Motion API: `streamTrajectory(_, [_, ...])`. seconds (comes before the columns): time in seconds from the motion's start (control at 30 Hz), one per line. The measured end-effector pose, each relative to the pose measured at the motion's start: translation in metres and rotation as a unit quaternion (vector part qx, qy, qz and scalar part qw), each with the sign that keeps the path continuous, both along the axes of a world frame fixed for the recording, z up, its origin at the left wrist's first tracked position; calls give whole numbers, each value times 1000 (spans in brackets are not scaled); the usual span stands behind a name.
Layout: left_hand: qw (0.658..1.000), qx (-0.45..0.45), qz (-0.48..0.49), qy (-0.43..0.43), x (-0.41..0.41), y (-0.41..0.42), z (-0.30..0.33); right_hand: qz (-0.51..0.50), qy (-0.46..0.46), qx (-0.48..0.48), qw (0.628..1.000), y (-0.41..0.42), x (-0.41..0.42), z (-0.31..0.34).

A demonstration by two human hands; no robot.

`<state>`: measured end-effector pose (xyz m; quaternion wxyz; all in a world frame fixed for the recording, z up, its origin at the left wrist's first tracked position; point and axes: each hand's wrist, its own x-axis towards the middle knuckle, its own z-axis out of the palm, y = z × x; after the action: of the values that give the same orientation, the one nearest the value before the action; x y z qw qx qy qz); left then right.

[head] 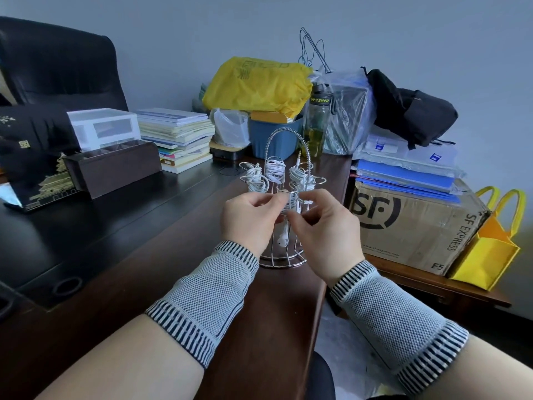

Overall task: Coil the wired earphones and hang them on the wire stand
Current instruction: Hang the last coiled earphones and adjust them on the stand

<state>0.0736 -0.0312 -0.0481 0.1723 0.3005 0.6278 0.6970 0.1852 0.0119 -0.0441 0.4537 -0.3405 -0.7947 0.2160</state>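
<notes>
A chrome wire stand (288, 262) with an arched handle stands on the dark desk near its right edge. Three coiled white earphone bundles (275, 168) hang on its upper hooks. In front of the stand my left hand (248, 219) and my right hand (323, 229) both pinch a white earphone cable (288, 203) at the stand's near ring. Its earbuds (283, 239) dangle below between my wrists. My fingers hide most of the cable.
A dark desk (129, 226) holds a brown organiser box (115, 168), stacked books (178, 137), a blue bin (274, 137) and a bottle (317, 122). A cardboard box (418, 223) and a yellow bag (490, 249) sit on a low table at right.
</notes>
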Motion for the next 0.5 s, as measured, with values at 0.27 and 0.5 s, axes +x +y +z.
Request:
streamTrajectory(0.27, [1000, -12, 15, 13, 0, 0, 3, 55, 22, -79, 995, 9, -7, 1])
streamTrajectory(0.5, [1000, -11, -8, -3, -1, 0, 2, 88, 8, -139, 986, 15, -10, 10])
